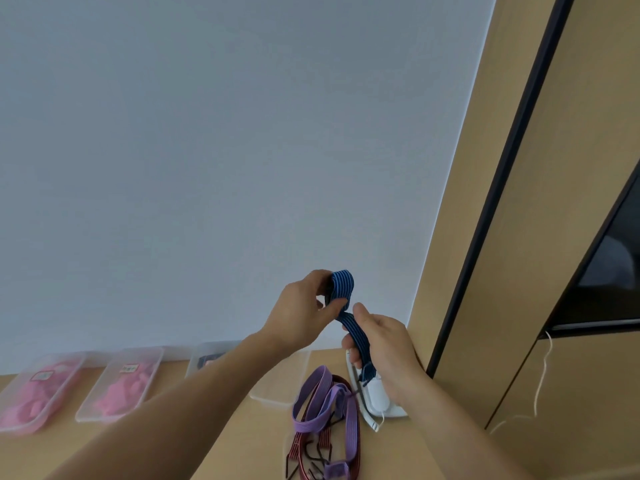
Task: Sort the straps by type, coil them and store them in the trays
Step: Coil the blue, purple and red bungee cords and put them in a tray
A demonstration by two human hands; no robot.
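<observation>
Closest to the viewer, at the bottom edge, a purple strap (pixel 323 379) and a red strap (pixel 297 446) with dark hooks lie tangled in a pile on the tabletop (pixel 249 452), not yet sorted. Above that pile, both hands are raised in front of the white wall (pixel 207 133) with the blue strap (pixel 343 284) between them. The left hand (pixel 304 306) pinches a small coil of it between thumb and fingers, the loop standing up over the fingertips. The right hand (pixel 384 348), lower and a little nearer, has its fingers curled round the loose tail, which runs down from the coil and out below the palm. So the strap's long axis slants from upper left to lower right, and the coil sits in the left hand, the one nearer the trays. All of these lie to the left along the wall: a far-left tray (pixel 14 424) and a second tray (pixel 152 362) full of pink things, a third tray (pixel 195 362) holding something dark and partly hidden by the left forearm, and a clear tray (pixel 273 398) just beside the pile. Winding in the rest of the tail looks like the step in hand. Air above the tabletop is open leftward, while the wooden cabinet (pixel 485 237) closes off the right and a white gadget (pixel 377 398) sits directly under the right hand.
</observation>
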